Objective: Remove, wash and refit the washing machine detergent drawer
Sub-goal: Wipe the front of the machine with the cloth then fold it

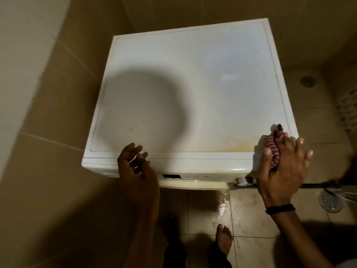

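One washing machine (193,84), one striped cloth (273,149), one wristband (280,207); two hands: left hand (135,167), right hand (284,167); two floor drains (308,81) (330,202); two bare feet (224,238) (167,221).

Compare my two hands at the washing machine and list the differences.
The left hand holds nothing, fingers loosely curled; the right hand presses a striped cloth under straight, spread fingers. The left hand sits left of centre; the right hand is at the right corner. A black band circles the right wrist, none the left. Both are over the washing machine's front edge.
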